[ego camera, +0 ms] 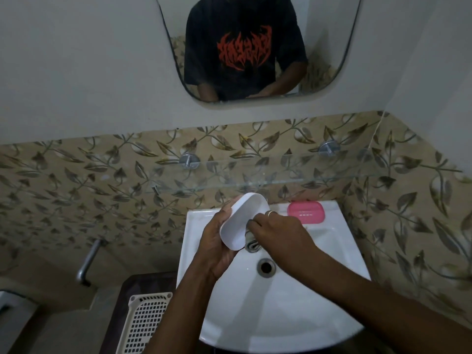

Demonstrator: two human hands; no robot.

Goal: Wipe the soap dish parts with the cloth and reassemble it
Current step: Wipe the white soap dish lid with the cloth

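Observation:
My left hand [217, 241] holds the white oval base of the soap dish [242, 221] tilted on its side above the sink, its outer face turned toward me. My right hand [278, 231], with a ring on one finger, presses a grey cloth [251, 245] against the base's right edge; only a small bunch of the cloth shows below the fingers. The pink soap dish insert [306, 212] lies flat on the sink's back ledge at the right, apart from both hands.
The white sink [293, 315] with its drain [266, 267] lies below my hands. A glass shelf [319, 172] juts from the tiled wall just above them. A white perforated basket [146, 323] stands to the left, beside a metal wall pipe [88, 261]. A mirror [255, 47] hangs above.

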